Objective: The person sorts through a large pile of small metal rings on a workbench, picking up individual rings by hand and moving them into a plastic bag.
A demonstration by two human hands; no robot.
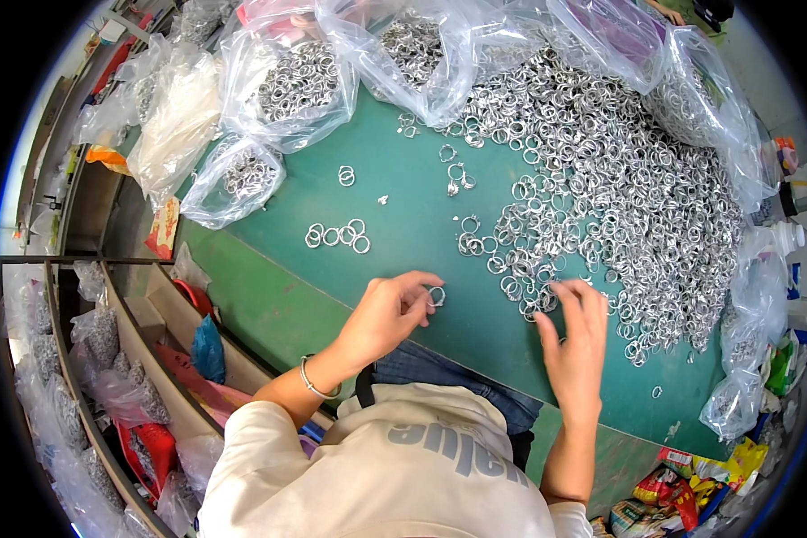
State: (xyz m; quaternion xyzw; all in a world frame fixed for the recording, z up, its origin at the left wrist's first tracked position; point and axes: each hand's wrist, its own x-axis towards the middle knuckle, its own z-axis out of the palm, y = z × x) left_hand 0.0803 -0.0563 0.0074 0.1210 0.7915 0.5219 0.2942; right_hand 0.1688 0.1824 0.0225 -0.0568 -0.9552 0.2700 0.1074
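A single silver ring [436, 297] is pinched between the thumb and fingers of my left hand [391, 309], just above the green tabletop [368, 287]. Over the near edge of a large heap of silver rings [592, 170], my right hand [576, 345] has its thumb and fingers apart, with the fingertips touching or just above loose rings. I see nothing held in it. Left of the heap lies a short row of rings [338, 235], with a small pair of rings [346, 176] farther back. A few stray rings [457, 177] lie between these and the heap.
Clear plastic bags of rings [298, 85] line the table's far side, with a smaller bag [238, 177] at the left. Another clear bag [742, 332] hangs along the right edge. Shelves with bagged goods [134, 359] stand at left; colourful packets [681, 489] lie at lower right.
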